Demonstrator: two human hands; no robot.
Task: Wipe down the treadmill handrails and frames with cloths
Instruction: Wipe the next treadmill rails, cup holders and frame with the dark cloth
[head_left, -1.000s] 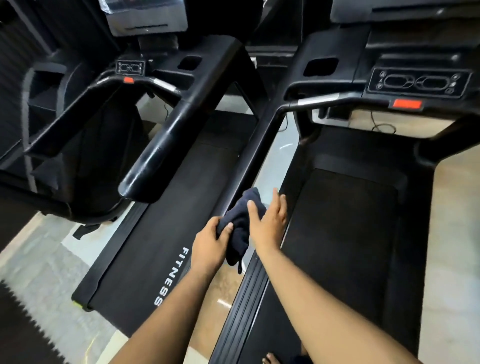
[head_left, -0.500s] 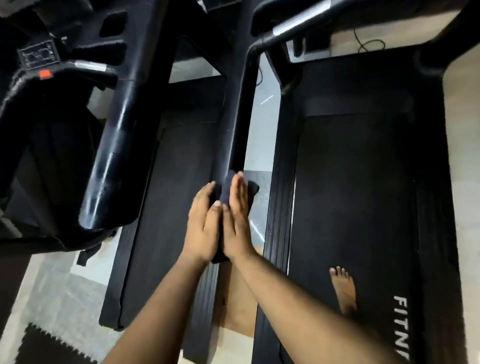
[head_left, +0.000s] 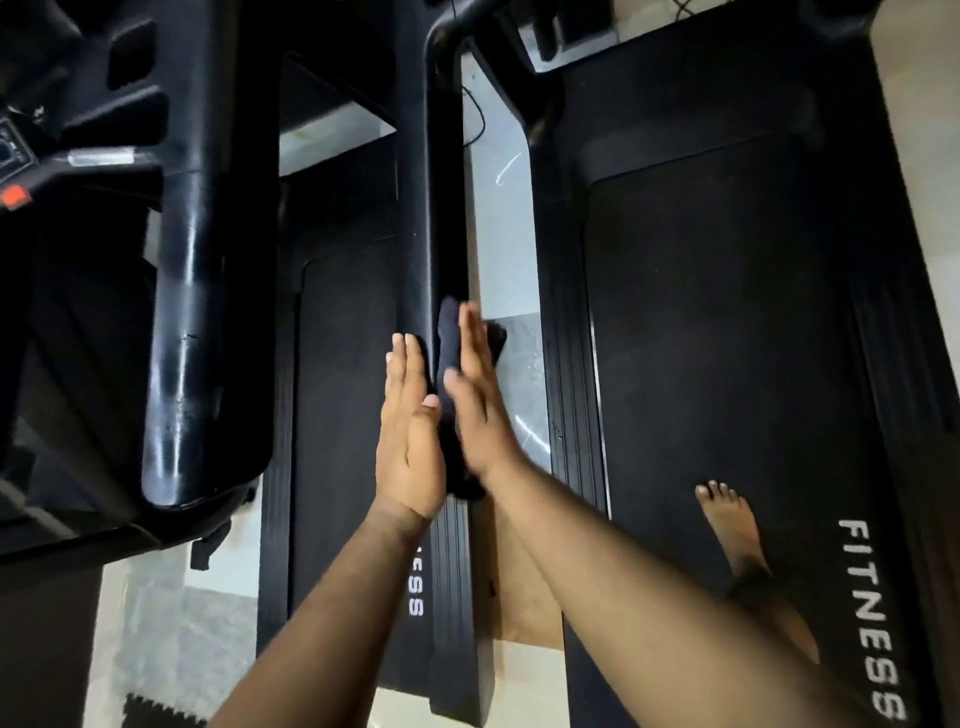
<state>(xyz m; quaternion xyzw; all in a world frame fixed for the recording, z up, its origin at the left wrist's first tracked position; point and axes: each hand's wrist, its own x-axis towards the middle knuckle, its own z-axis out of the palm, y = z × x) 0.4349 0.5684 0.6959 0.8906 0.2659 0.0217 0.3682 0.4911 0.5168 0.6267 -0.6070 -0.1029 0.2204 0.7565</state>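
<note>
The dark cloth (head_left: 451, 364) is wrapped around the lower end of the black handrail (head_left: 430, 208) and sandwiched between both palms. The left hand (head_left: 410, 441) presses it with straight fingers from the left, the right hand (head_left: 480, 395) flat from the right. The cloth looks bunched, nearly black, hanging below the wrists.

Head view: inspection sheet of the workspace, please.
Surface: right treadmill belt, black, FITNESS lettering, a bare foot on it.
Job's things: dark cloth pressed against the black handrail.
Clutter: nothing seen.
Hands: left hand and right hand flat, fingers straight, sandwiching the cloth.
Cables: thin black cable on the floor between treadmills.
Surroundings: second treadmill's handrail left; pale tiled floor.
</note>
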